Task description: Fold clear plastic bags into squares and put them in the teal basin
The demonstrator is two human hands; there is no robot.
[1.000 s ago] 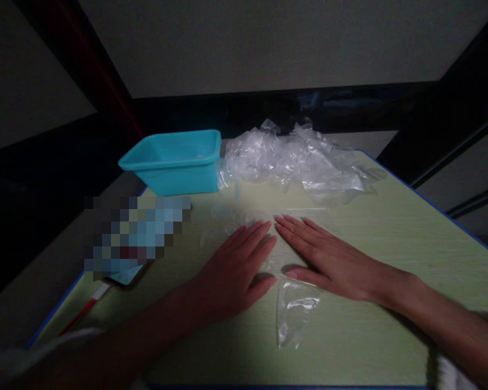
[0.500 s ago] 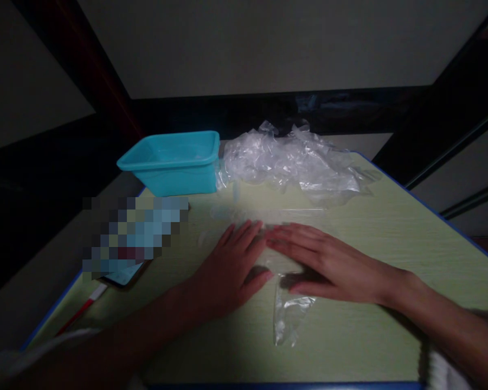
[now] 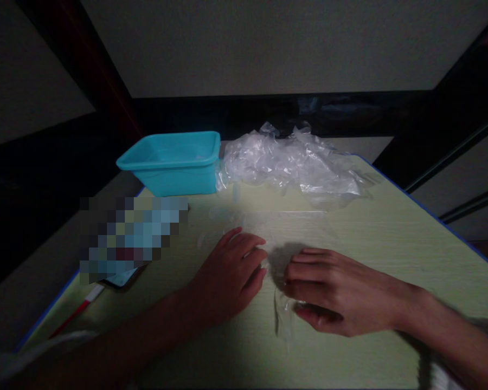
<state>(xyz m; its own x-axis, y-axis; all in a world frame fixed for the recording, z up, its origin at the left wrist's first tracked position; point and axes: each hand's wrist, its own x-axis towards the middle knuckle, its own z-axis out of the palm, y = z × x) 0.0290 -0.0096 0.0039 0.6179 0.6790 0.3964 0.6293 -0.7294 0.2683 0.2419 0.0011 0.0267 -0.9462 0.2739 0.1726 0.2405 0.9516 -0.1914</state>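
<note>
A clear thin plastic glove lies flat on the pale green table in front of me. My right hand rests over it, fingers curled and pinching its film near the thumb. My left hand lies palm down just left of it, fingers bent and pressing on the plastic's upper edge. The plastic is see-through and its outline is hard to follow in the dim light.
A turquoise tub stands at the back left. A heap of crumpled clear plastic gloves lies at the back middle. A phone and a red-and-white pen lie at the left edge. The table has a blue rim.
Both hands lay flat with fingers stretched over the plastic; now they have drawn back towards me, fingers curled, and my right hand has gathered the film under it.
</note>
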